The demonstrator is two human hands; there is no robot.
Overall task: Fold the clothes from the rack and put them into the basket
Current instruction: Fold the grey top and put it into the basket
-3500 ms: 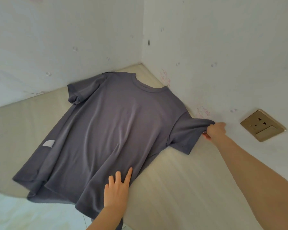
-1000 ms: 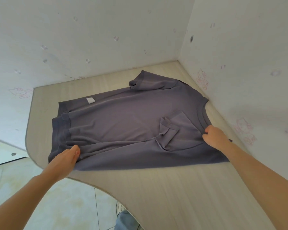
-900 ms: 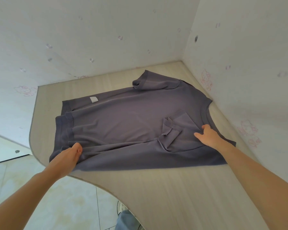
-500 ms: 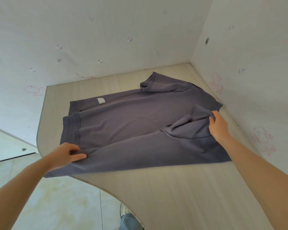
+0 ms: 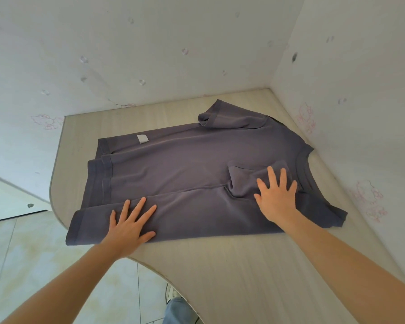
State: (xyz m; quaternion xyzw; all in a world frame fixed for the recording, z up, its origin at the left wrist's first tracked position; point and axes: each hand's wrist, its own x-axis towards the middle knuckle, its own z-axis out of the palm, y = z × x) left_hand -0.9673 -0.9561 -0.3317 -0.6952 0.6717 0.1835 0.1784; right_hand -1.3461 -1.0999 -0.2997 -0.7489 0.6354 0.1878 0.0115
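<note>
A grey-purple T-shirt (image 5: 187, 169) lies on the light wooden table (image 5: 243, 272), its near side folded over lengthwise. Its hem points left and its collar right. My left hand (image 5: 129, 226) rests flat, fingers spread, on the folded near edge close to the hem. My right hand (image 5: 276, 195) presses flat, fingers apart, on the sleeve folded in over the chest. The far sleeve (image 5: 225, 118) lies out toward the back wall. A small white label (image 5: 142, 139) shows near the hem. No rack or basket is in view.
White walls close the table in at the back and on the right, meeting in a corner (image 5: 270, 87). The table's curved front edge (image 5: 56, 206) drops to a pale tiled floor (image 5: 33, 260). My trouser leg and shoe (image 5: 175, 305) show below the edge.
Over the last second both hands let go of the cloth: the right laid the lifted sleeve down flat, and both palms now press open on the folded shirt.
</note>
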